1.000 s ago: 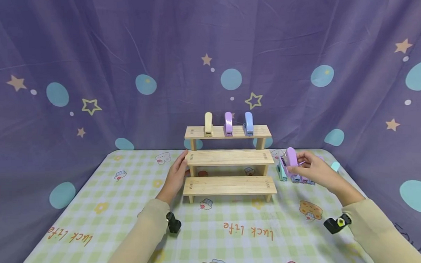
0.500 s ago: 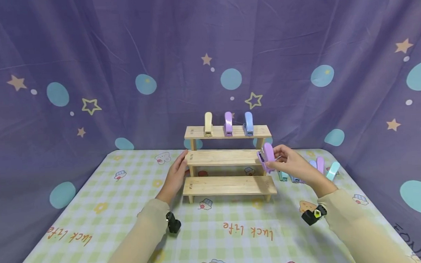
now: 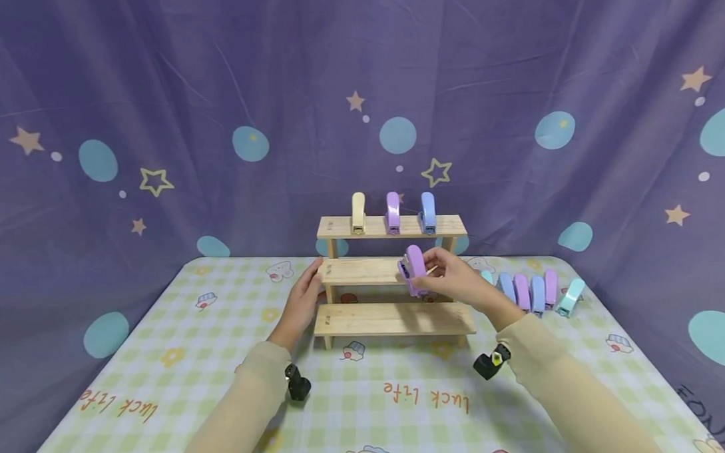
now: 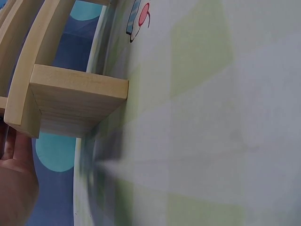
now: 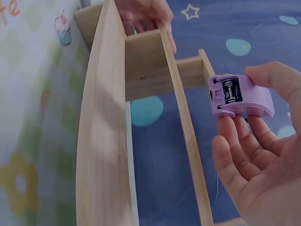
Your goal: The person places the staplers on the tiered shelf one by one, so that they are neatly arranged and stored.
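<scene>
The right hand (image 3: 457, 280) pinches a purple stapler (image 3: 416, 264) between its thumb on one side and its fingertips on the other, the stapler's long arm pointing up and leaning slightly. In the head view this stapler stands in front of the right half of the middle shelf (image 3: 358, 271), its lower end overlapping that shelf's front edge; whether it touches the wood cannot be told. The left hand (image 3: 298, 307) lies against the left end of the wooden rack (image 3: 396, 318), at the middle shelf, with a fingertip near the back left corner; whether its fingers curl round the wood cannot be told. On the top shelf (image 3: 341, 227), upright and well apart with their front ends at its front edge, stand a yellow stapler (image 3: 358, 213), a second purple one (image 3: 393, 213) and, nearest the right end, a blue one (image 3: 428, 213). Beyond the rack's right end, toward the right edge of the table (image 3: 344, 400), a cluster of blue, purple and teal staplers (image 3: 521, 292) stands close together; the outermost, teal, tilts toward that edge, and another teal one is partly hidden behind the right wrist. A purple curtain (image 3: 213, 72) hangs behind the table's back edge.
</scene>
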Action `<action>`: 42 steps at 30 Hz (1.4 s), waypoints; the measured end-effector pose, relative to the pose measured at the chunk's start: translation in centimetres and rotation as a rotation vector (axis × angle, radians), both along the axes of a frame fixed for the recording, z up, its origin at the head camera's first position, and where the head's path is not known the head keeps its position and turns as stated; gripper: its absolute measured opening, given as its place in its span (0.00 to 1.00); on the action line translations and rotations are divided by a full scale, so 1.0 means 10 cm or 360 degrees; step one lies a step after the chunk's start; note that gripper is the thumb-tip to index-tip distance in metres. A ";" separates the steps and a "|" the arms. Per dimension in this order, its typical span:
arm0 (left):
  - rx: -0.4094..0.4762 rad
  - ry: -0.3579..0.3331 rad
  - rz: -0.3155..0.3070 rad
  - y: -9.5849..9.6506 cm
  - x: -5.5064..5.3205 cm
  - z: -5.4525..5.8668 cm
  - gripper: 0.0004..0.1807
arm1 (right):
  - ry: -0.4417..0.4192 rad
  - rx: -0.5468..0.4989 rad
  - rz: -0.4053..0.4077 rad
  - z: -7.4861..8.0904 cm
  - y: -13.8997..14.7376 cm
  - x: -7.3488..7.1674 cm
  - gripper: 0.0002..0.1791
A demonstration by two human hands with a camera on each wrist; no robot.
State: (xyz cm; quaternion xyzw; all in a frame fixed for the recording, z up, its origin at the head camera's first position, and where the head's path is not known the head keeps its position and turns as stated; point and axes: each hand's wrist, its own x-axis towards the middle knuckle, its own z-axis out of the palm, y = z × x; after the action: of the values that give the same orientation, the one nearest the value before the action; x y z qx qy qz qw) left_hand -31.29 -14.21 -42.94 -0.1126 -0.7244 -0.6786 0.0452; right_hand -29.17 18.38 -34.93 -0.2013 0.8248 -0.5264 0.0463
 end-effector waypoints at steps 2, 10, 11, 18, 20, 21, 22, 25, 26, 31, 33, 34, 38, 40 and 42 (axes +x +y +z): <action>0.0002 0.0008 0.0001 0.00 0.00 0.00 0.28 | 0.0006 -0.0018 0.0009 0.00 -0.08 -0.02 0.25; -0.0008 0.0018 0.0007 0.00 -0.02 -0.03 0.27 | -0.0011 -0.0092 0.0023 -0.01 -0.41 -0.10 0.23; 0.0000 0.0012 0.0001 0.00 -0.02 -0.02 0.27 | -0.0015 -0.0097 0.0026 -0.02 -0.46 -0.11 0.23; 0.0039 -0.0039 -0.0062 0.01 0.09 0.14 0.28 | -0.0047 -0.0180 0.0054 -0.04 -0.75 -0.19 0.22; 0.0049 -0.0039 -0.0074 0.00 0.10 0.15 0.28 | -0.0053 -0.0192 0.0047 -0.04 -0.83 -0.21 0.21; 0.0048 -0.0033 -0.0077 0.00 0.10 0.14 0.28 | -0.0054 -0.0197 0.0040 -0.05 -0.87 -0.23 0.21; 0.0051 -0.0029 -0.0076 0.00 0.08 0.12 0.28 | -0.0057 -0.0199 0.0031 -0.05 -0.91 -0.24 0.22; 0.0038 -0.0007 -0.0064 -0.01 0.02 0.03 0.28 | -0.0069 -0.0196 0.0000 -0.05 -1.01 -0.27 0.23; 0.0025 0.0001 -0.0057 -0.01 0.00 0.01 0.28 | -0.0073 -0.0193 -0.0007 -0.05 -1.04 -0.27 0.23; -0.0003 0.0019 -0.0030 -0.01 -0.03 -0.05 0.27 | -0.0079 -0.0178 -0.0024 -0.06 -1.17 -0.31 0.25; -0.0005 0.0011 -0.0029 -0.02 -0.02 -0.05 0.27 | -0.0076 -0.0175 -0.0031 -0.07 -1.21 -0.32 0.25; -0.0006 0.0009 -0.0031 -0.02 -0.02 -0.05 0.28 | -0.0074 -0.0180 -0.0034 -0.08 -1.23 -0.33 0.25; -0.0001 0.0011 -0.0043 -0.02 -0.02 -0.04 0.28 | -0.0062 -0.0187 -0.0058 -0.08 -1.30 -0.35 0.24; 0.0000 0.0021 -0.0049 -0.02 -0.02 -0.04 0.28 | -0.0060 -0.0176 -0.0079 -0.08 -1.33 -0.35 0.24; -0.0003 0.0021 -0.0052 -0.03 -0.03 -0.04 0.28 | -0.0062 -0.0155 -0.0104 -0.08 -1.36 -0.35 0.24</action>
State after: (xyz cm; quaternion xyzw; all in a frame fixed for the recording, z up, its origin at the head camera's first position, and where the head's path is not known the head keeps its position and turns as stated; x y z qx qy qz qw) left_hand -31.59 -14.51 -43.35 -0.1289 -0.7228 -0.6778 0.0389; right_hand -32.67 4.77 -35.69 -0.1660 0.8032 -0.5710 0.0352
